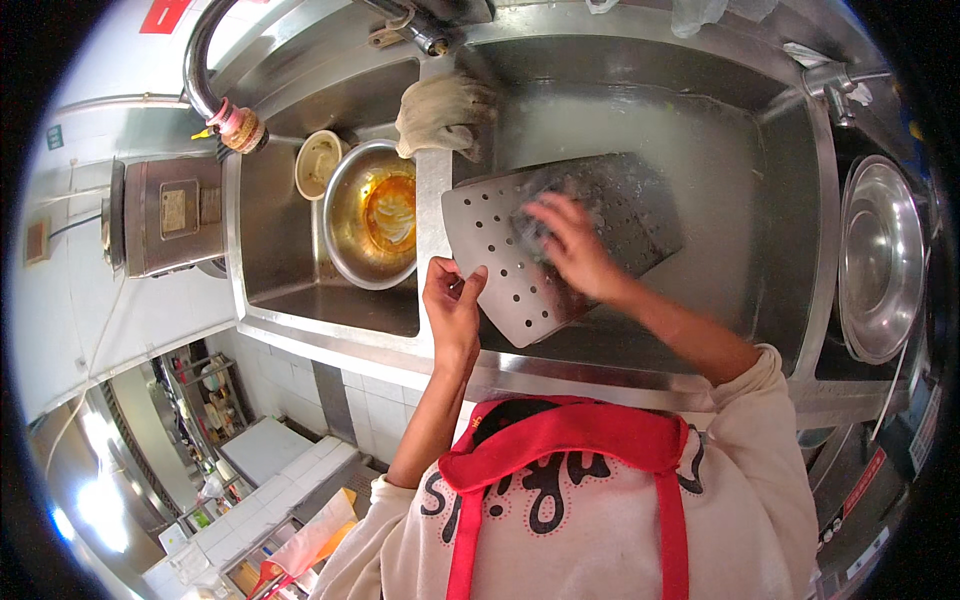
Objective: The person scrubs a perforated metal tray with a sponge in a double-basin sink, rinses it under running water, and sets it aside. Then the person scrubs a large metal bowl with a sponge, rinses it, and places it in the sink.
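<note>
A perforated stainless-steel panel (626,232) lies tilted in the large sink basin (712,300), its far right part down in cloudy water. My left hand (454,311) grips the panel's left edge between thumb and fingers, beside the divider. Over the middle of the panel, my right hand (577,247) presses a greyish scouring pad (529,234) against the metal. Motion blur and my fingers hide much of the pad, so its exact kind is unclear. Suds and wet streaks show on the panel around it.
In the smaller left basin (277,247) are a steel bowl (341,247) with orange-brown residue and a pale tub (301,169). A cloth glove (435,112) drapes over the divider. Faucets (199,64) overhang the sink. A steel basin (881,262) sits at the right.
</note>
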Tool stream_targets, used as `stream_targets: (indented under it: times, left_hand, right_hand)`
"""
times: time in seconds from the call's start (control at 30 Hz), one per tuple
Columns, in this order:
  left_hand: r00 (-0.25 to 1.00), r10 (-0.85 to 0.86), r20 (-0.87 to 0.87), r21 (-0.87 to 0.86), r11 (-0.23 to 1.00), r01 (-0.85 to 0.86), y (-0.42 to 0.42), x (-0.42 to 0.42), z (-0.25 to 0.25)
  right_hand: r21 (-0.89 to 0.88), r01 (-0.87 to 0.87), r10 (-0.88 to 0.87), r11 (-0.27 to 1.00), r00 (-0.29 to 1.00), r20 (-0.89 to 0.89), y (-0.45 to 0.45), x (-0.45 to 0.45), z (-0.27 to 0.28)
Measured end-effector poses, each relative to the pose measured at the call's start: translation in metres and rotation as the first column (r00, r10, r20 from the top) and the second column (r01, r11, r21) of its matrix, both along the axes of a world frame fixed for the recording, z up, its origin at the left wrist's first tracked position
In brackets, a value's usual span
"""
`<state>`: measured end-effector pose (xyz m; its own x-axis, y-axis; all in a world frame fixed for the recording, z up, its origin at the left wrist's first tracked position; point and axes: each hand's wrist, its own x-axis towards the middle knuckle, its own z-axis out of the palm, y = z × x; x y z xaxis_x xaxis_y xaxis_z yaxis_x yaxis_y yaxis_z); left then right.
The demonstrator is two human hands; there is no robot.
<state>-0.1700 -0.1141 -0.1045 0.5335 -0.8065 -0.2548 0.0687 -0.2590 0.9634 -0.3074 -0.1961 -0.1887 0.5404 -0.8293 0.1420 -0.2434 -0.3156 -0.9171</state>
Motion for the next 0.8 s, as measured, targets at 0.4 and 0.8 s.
stream_targets:
  times: [0.4, 0.8]
  left_hand:
    - [0.999, -0.028, -0.039, 0.009, 1.0, 0.028, 0.0, -0.002, 0.0]
    - [0.999, -0.023, -0.032, 0.004, 1.0, 0.023, 0.001, -0.004, 0.002]
  right_hand:
    - [-0.006, 0.31, -0.305, 0.951, 0.93, -0.204, -0.036, -0.01, -0.073]
    - [-0.124, 0.018, -0.025, 0.992, 0.998, -0.057, -0.015, 0.018, -0.007]
